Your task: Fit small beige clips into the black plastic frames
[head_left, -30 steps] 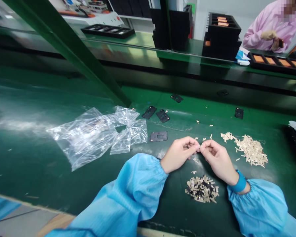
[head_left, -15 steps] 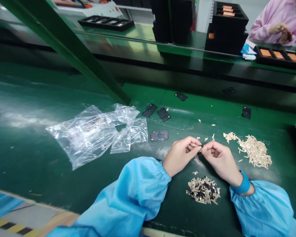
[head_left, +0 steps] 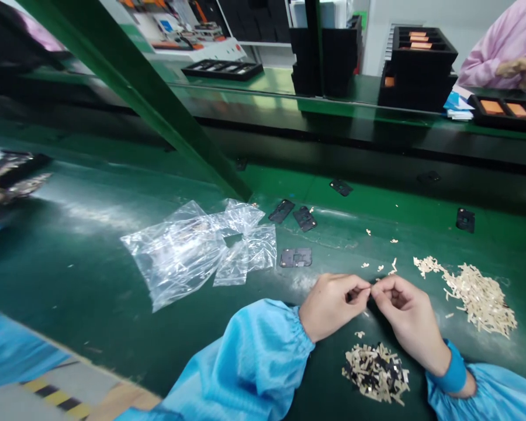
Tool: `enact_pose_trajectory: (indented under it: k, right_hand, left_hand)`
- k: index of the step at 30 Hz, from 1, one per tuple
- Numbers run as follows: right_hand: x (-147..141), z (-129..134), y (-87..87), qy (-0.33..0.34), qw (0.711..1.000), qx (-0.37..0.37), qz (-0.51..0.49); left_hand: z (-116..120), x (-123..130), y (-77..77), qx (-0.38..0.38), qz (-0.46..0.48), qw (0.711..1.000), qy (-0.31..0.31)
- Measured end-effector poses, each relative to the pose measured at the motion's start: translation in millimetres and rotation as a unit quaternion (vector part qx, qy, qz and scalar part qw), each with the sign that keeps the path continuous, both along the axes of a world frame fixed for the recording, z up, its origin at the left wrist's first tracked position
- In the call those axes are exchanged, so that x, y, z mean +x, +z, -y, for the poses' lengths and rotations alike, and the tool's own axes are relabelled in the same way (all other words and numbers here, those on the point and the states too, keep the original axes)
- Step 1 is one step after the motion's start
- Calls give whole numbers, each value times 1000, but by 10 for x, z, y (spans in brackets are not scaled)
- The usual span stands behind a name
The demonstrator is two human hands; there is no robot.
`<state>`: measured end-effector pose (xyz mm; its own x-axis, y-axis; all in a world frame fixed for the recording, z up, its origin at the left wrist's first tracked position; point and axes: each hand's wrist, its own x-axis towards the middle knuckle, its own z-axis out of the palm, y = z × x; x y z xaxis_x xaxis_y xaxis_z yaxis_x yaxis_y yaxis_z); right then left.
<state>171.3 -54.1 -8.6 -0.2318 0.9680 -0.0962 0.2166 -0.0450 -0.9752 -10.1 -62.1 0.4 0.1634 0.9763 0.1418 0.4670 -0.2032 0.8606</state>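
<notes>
My left hand [head_left: 335, 305] and my right hand [head_left: 409, 316] meet fingertip to fingertip above the green bench [head_left: 193, 362]. Both are closed in a pinch; whatever lies between the fingers is too small and covered to name. Just below them is a pile of mixed beige and black small pieces [head_left: 376, 373]. Right of my right hand lies a larger heap of beige slivers [head_left: 482, 298], with a few loose bits scattered beyond the fingertips. A flat black plastic part [head_left: 296, 258] rests up and left of my left hand.
Clear plastic bags [head_left: 179, 251] lie on the left. More black plastic parts [head_left: 305, 218] are spread toward the back. A green post [head_left: 175, 126] slants across the bench. Behind are stacked black trays [head_left: 421, 67] and a person in pink [head_left: 495, 47]. Another blue sleeve [head_left: 13, 351] shows at left.
The view has swung left and up, so the bench items appear lower and farther right. My hands stay pinched together at the fingertips. Blurred items and a sleeve now show at far left.
</notes>
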Motion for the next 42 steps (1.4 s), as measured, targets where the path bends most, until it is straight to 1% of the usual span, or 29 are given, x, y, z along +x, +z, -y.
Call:
enact_pose_trajectory:
  k: [3,6,8,10,14,19,23,25,27,29,30,32,34,35,37,39,41,42]
  right_hand:
    - [-4,14,-2,5,1000,24,15]
    - [-12,17,21,11,999,41,24]
    - [-16,12,37,15,999,42,26]
    - [-16,5,47,17,999,35,25]
    - [-14,-11,54,14,999,20,21]
    - [-12,-44,78,-13,1000,-5,-11]
    - [-14,-64,98,-26,999,-15,-20]
    - [-15,-65,100,-28,999,-14,-19]
    - [-14,-62,100,-28,999,-12,-19]
    - [-12,-56,99,-24,999,-9,-21]
    - [-11,-54,99,-21,1000,-7,-22]
    - [-9,-49,97,-12,1000,-2,-25]
    - [-8,-44,90,-3,1000,2,-24]
    - [-9,-40,85,1,1000,4,-21]
    - [-11,-31,68,9,1000,12,-9]
    - [-13,-16,50,11,1000,27,11]
    - [-12,1,41,-13,997,69,37]
    - [-9,9,43,-33,993,102,52]
  left_hand:
    - [-4,-5,13,-17,8,1000,-9]
    - [-21,-18,39,-53,24,998,-11]
    - [-30,-29,49,-72,30,997,-15]
    - [-33,-38,44,-71,26,997,-21]
    - [-33,-57,14,-25,-4,999,-24]
    - [-99,-119,11,44,-57,997,30]
    - [-138,-156,-9,84,-116,989,29]
    - [-134,-154,-17,98,-102,989,30]
    - [-122,-139,-8,103,-69,992,25]
    - [-108,-116,19,75,-35,996,9]
    - [-102,-103,35,45,-16,999,0]
    - [-94,-78,65,-37,29,999,-20]
    - [-91,-59,84,-115,67,991,-29]
    - [-91,-53,89,-142,79,986,-27]
    - [-93,-46,95,-171,96,981,-13]
    - [-96,-43,96,-181,107,978,-3]
    - [-97,-40,96,-188,117,975,2]
    - [-98,-40,94,-191,123,974,4]
